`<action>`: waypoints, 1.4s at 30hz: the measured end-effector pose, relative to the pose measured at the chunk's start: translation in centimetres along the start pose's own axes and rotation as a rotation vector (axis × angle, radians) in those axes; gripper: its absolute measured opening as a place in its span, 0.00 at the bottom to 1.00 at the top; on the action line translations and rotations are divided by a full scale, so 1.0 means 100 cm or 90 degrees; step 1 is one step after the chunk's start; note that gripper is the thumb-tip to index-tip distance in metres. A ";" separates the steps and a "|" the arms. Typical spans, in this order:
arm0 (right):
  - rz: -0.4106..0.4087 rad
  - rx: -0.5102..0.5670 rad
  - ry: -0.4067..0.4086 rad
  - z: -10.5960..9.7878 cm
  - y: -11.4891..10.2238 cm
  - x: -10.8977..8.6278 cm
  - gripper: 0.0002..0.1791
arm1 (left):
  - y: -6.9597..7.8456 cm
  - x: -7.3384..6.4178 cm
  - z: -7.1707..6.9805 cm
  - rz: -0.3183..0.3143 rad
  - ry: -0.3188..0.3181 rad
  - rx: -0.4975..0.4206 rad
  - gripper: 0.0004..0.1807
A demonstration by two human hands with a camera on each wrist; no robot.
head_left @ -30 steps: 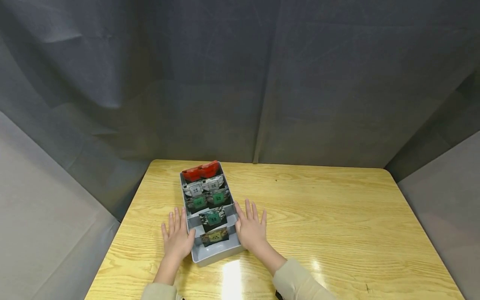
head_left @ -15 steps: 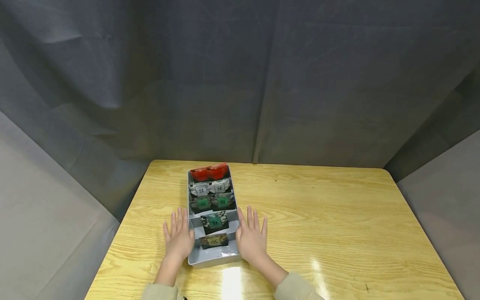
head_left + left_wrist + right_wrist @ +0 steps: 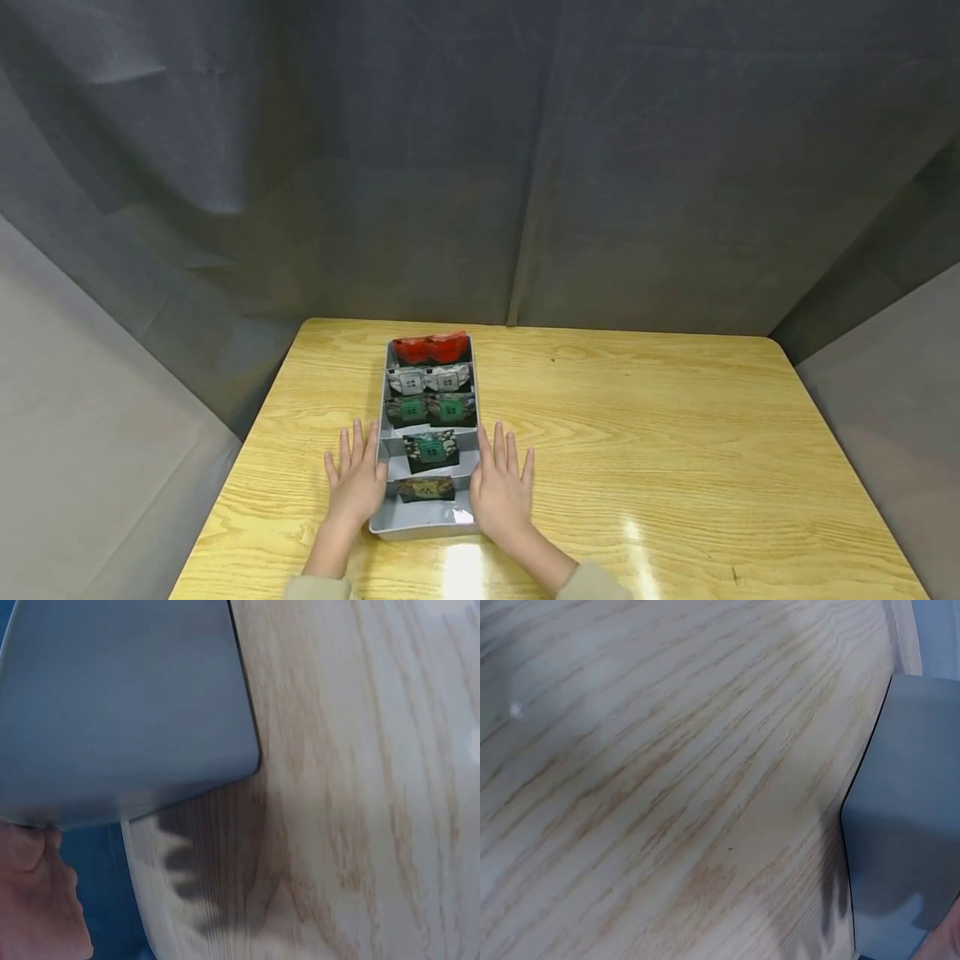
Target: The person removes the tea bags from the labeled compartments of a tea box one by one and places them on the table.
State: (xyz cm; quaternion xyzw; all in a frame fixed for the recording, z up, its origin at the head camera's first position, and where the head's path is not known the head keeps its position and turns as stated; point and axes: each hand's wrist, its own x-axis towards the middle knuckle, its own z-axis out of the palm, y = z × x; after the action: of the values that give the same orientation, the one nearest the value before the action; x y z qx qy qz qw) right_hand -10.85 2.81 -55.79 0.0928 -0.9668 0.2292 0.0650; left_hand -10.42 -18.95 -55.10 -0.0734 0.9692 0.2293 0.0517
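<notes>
A grey divided box point(image 3: 423, 533) stands lengthwise on the table, its outer wall point(image 3: 135, 712) filling the upper left of the left wrist view. In its rear compartments are red packets point(image 3: 447, 347), then silver-white packets point(image 3: 447, 381) and dark packets with green labels point(image 3: 452, 409). Closer to me are one teal-labelled packet point(image 3: 432, 450) and one yellow-labelled packet point(image 3: 426, 489). My left hand point(image 3: 356, 485) touches the box's left side, fingers straight and thumb at the rim. Against the right side lies my right hand point(image 3: 502, 493), its fingers straight and spread.
The wooden table point(image 3: 675, 433) extends far to the right of the box. Dark grey cloth point(image 3: 420, 167) hangs behind its back edge. Pale panels point(image 3: 82, 417) flank both sides.
Between my hands the box has turned from a slant to nearly straight. Its far end has swung right and its near end slightly left, while both hands stay at its sides.
</notes>
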 end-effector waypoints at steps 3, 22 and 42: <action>-0.004 0.004 -0.004 0.000 -0.001 -0.002 0.27 | -0.004 0.003 0.001 0.014 -0.004 -0.005 0.35; -0.046 -0.077 -0.024 -0.005 0.001 -0.015 0.30 | -0.013 0.010 0.004 0.060 -0.013 0.005 0.34; -0.042 -0.081 -0.011 -0.003 0.002 -0.023 0.30 | -0.012 0.003 0.005 0.059 -0.010 0.003 0.33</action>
State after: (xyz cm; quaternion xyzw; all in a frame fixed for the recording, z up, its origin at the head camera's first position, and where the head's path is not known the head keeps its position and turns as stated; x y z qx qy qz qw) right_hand -8.62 3.49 -55.98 0.1225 -0.9762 0.1645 0.0697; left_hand -10.46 -19.78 -56.10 -0.0267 0.9716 0.2297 0.0492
